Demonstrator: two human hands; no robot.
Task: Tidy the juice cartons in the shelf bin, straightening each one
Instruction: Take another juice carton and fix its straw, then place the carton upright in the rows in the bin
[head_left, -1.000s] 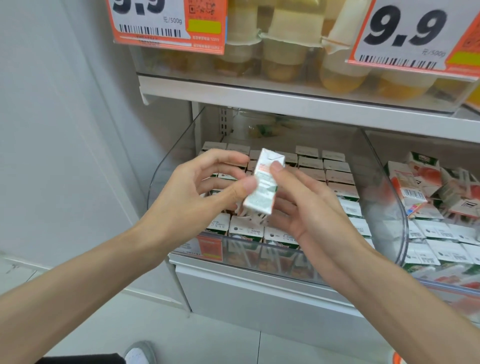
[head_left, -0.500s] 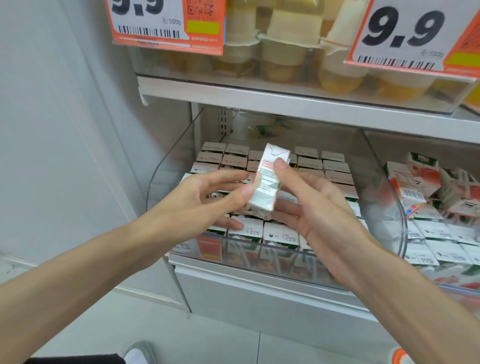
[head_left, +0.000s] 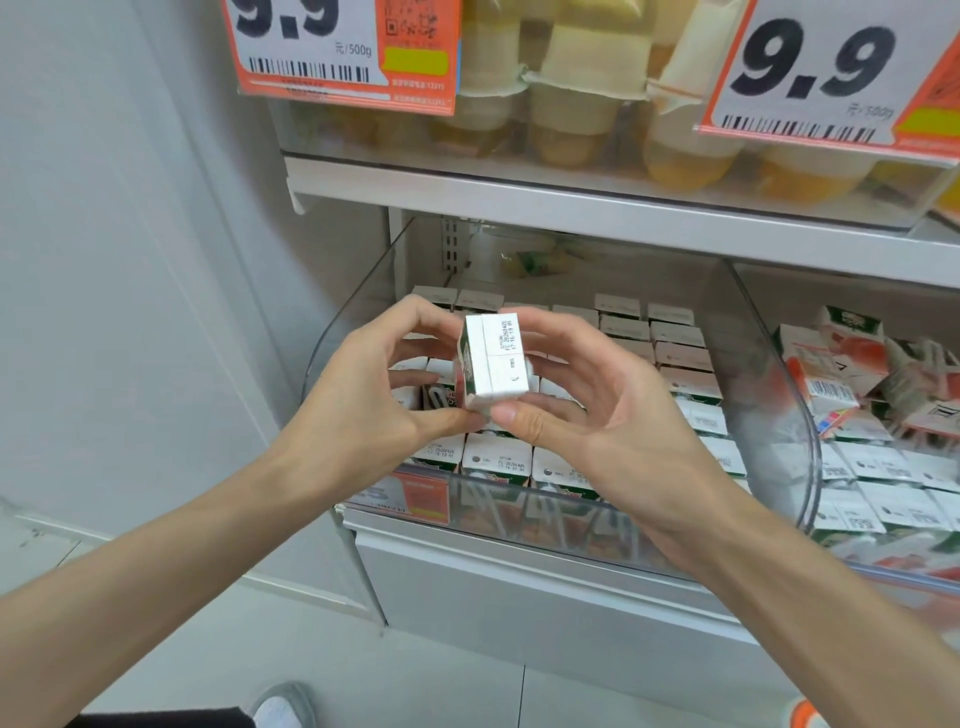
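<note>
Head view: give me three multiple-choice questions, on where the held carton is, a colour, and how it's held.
1. Where is the held carton? A: top shelf. B: over the left clear bin. C: floor.
2. Price tags' border colour? A: blue. B: green. C: orange.
3. What holds the carton? A: left hand and right hand. B: nothing. C: one hand only.
Answers: B, rows of cartons sit beneath it; C, orange edges show; A, fingers of both pinch it.

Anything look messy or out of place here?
Yes. Red cartons in the right bin lie tumbled at odd angles, unlike the left bin's neat rows. The left hand and right hand hold one carton above those rows.
</note>
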